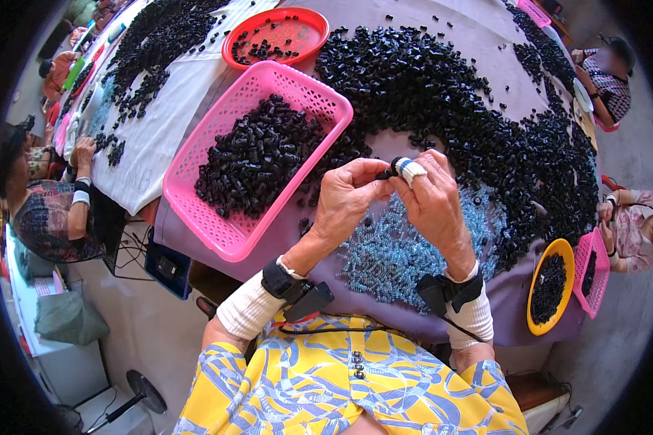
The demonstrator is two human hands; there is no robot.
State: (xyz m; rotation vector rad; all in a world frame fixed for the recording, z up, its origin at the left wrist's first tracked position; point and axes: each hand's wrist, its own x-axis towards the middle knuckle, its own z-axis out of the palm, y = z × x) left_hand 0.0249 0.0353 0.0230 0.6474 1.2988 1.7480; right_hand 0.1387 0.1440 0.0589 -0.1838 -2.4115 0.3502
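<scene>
Above the near part of the table, my left hand and my right hand meet fingertip to fingertip. Pinched between them is a small black plastic part, mostly covered by the fingers. A white knitted finger sleeve with blue stripes covers one finger of my right hand. Below both hands spreads a pile of small light blue coil-like pieces. Left of my left hand stands a pink perforated basket, with many small black plastic pieces heaped inside.
A large heap of loose black pieces covers the table beyond my hands. A red round tray sits behind the basket. Near the right edge are a yellow bowl and another pink basket. Other people sit along both sides.
</scene>
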